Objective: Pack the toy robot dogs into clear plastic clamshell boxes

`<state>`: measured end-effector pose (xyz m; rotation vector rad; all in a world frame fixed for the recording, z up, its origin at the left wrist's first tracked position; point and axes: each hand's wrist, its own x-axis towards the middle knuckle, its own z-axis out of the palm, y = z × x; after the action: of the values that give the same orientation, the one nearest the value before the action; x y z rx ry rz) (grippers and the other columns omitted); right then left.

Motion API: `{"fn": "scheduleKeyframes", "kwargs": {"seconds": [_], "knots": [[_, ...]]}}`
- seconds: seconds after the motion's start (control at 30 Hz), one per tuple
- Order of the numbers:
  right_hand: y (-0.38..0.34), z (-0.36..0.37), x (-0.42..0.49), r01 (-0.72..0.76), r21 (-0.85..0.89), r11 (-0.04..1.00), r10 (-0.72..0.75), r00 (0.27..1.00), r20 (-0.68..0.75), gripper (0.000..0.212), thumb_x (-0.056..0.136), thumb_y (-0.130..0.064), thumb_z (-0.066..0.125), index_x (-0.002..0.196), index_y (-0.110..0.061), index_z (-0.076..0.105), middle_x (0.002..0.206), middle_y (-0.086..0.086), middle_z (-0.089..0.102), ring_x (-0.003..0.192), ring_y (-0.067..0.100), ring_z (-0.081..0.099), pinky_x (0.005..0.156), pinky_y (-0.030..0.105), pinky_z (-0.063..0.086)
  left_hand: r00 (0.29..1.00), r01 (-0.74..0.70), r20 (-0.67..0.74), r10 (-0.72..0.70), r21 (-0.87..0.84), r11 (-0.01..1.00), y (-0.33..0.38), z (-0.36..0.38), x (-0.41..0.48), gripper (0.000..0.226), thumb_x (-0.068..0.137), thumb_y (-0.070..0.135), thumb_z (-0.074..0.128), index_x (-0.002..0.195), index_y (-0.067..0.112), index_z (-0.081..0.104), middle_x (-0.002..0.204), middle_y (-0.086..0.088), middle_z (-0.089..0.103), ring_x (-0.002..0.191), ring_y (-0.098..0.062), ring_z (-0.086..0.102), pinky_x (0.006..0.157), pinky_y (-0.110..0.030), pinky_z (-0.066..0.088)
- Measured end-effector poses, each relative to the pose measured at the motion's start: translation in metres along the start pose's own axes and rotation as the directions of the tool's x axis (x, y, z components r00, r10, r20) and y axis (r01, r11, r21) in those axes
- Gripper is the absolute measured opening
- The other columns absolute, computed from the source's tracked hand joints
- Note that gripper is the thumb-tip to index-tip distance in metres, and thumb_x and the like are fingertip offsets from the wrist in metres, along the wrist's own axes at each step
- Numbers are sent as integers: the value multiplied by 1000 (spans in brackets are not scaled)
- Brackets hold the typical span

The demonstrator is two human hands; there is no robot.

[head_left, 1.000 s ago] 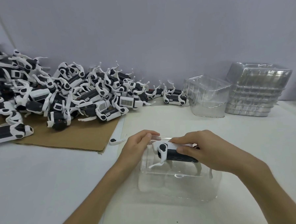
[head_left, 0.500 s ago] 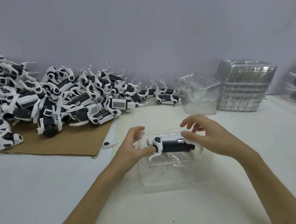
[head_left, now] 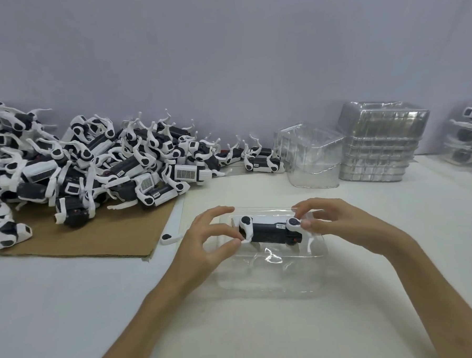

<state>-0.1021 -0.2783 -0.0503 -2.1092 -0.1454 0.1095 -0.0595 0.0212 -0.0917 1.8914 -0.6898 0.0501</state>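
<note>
A black and white toy robot dog [head_left: 269, 230] lies on its side in a clear plastic clamshell box [head_left: 272, 272] on the white table in front of me. My left hand [head_left: 208, 242] pinches the dog's white leg at its left end with thumb and fingertips. My right hand [head_left: 333, 223] pinches the white leg joint at the dog's right end. A big heap of the same toy dogs [head_left: 92, 170] covers the left of the table.
The heap lies partly on a brown cardboard sheet [head_left: 95, 238]. A loose white leg piece [head_left: 169, 238] lies by the cardboard's edge. An empty clear box [head_left: 310, 158] and a stack of clear boxes [head_left: 380, 144] stand at the back right. Packed boxes [head_left: 467, 136] sit far right.
The right hand has moved off the dog's back to its right end. The left hand has shifted from the box edge to the dog's left leg. The dog lies lower in the box.
</note>
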Motion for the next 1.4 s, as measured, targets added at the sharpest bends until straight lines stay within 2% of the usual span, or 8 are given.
{"fn": "scheduleKeyframes", "kwargs": {"seconds": [0.13,0.63,0.83,0.97,1.07,1.17,1.27,1.4], "knots": [[4,3,5,-7,-68,998,2,997,-78,2,88,-36,75,90,-36,76,119,-29,64,111,-13,58,100,22,42,997,8,74,-6,-25,1000,-3,-2,1,14,88,35,71,97,32,82,142,31,51,142,11,27,110,-18,20],[5,12,10,-12,-10,1000,12,999,-47,8,87,-26,78,91,-31,75,129,-23,63,117,-16,54,102,19,38,973,-198,173,153,287,937,1,9,1,24,84,50,43,66,51,57,152,25,39,148,8,14,115,-29,16],[8,18,12,-125,-33,992,117,978,-172,55,87,-57,67,136,-47,44,138,-24,48,118,0,58,86,23,44,977,163,-114,-182,-158,974,1,14,5,19,92,45,54,106,33,55,143,16,38,143,-3,27,107,-28,23],[11,20,15,-251,-20,968,246,958,-146,83,72,-81,51,145,-41,41,135,-19,53,123,10,53,101,34,42,899,417,10,-437,-319,851,-15,10,11,51,99,41,56,145,34,34,140,17,35,139,-8,32,103,-28,23],[9,26,15,-189,3,982,188,973,-131,78,72,-80,49,142,-47,44,140,-14,54,130,7,49,107,33,40,899,430,119,-421,-413,803,-17,15,13,76,81,63,68,142,56,23,136,35,32,134,6,25,117,-30,18],[3,28,14,-69,167,984,93,986,-140,61,81,-69,55,140,-60,41,150,-17,46,134,3,49,104,35,48,942,331,86,-323,-390,859,-18,13,13,79,78,60,64,139,65,16,132,53,22,133,20,19,109,-20,19],[-4,28,13,112,276,955,-62,981,-183,62,86,-53,64,142,-63,38,157,-26,32,128,-10,50,91,32,57,970,238,53,-238,-415,878,-13,8,13,84,83,53,74,140,69,15,140,50,19,129,20,39,101,-24,45],[-7,33,16,238,280,930,-159,947,-279,71,85,-45,75,143,-61,38,156,-22,37,134,-11,43,110,41,43,973,192,-48,-226,-375,907,-5,7,10,87,73,44,73,136,68,19,141,22,47,106,-4,66,75,-20,53]]}}
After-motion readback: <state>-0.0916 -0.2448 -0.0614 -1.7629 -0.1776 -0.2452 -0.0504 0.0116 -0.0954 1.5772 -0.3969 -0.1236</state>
